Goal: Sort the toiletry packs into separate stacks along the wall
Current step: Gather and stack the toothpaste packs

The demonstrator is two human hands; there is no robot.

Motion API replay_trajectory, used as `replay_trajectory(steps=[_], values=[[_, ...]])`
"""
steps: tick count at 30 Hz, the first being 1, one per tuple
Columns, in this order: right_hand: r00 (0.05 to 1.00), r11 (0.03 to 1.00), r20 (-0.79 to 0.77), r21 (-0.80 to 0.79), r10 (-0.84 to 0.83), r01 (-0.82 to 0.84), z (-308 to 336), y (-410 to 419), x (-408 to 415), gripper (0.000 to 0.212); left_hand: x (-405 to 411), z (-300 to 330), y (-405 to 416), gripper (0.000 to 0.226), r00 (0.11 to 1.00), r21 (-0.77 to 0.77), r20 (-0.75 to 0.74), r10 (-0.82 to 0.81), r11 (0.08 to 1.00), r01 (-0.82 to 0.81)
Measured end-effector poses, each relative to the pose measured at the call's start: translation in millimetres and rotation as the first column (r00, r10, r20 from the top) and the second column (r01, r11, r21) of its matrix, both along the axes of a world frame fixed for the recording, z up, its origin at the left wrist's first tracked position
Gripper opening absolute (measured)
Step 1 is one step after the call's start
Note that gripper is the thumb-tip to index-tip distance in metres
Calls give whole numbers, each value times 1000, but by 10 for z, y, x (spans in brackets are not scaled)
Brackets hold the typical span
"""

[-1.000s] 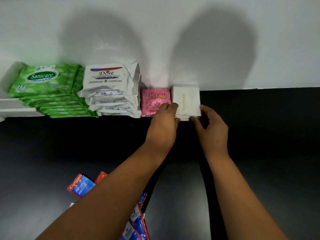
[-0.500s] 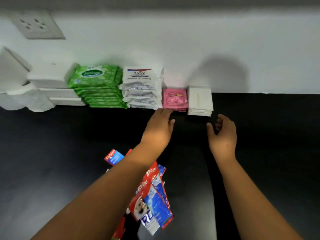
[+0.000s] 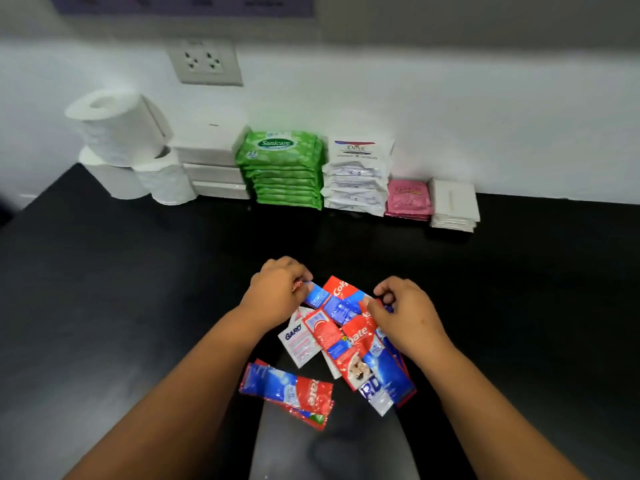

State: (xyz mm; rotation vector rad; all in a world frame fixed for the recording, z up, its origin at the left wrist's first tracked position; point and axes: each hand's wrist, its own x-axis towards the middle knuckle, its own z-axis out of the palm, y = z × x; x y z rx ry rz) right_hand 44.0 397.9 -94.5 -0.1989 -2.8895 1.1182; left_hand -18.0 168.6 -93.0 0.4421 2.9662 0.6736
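Black counter [image 3: 104, 289], white wall at 12 o'clock: green wipes [image 3: 284, 169], Dove packs [image 3: 356, 178], pink sachets [image 3: 408, 197], white packs [image 3: 453, 204] stacked. At 6 o'clock, left hand [image 3: 277, 296] pinches toothpaste sachet [image 3: 317, 295]; right hand [image 3: 408, 313] pinches another in loose pile [image 3: 349, 344]. Risk: slick, overlapping sachets slide, scatter.

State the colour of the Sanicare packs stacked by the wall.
Green, with a white logo; the Sanicare packs show clearly in the head view.
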Motion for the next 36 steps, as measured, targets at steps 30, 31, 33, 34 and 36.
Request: replay_trajectory(steps=[30, 31, 33, 34, 36], values=[[973, 925, 20, 306, 229, -224, -25, -1353, -382, 29, -59, -188, -1211, 15, 963, 165, -217, -157, 967, 195], [973, 924, 15, 309, 231, -224, -33, -1360, -406, 30, -82, -197, -1226, 16, 966, 175, -202, -159, 965, 195], [973, 925, 7, 308, 232, -223, -49, -1365, -456, 30, -118, -197, -1246, 19, 972, 188, -173, -159, 964, 191], [973, 926, 3, 306, 231, -220, -56, -1362, -474, 29, -132, -198, -1250, 19, 973, 193, -172, -153, 963, 186], [975, 929, -9, 307, 223, -209, -70, -1357, -519, 29, -165, -213, -1241, 18, 975, 192, -179, -131, 967, 166]])
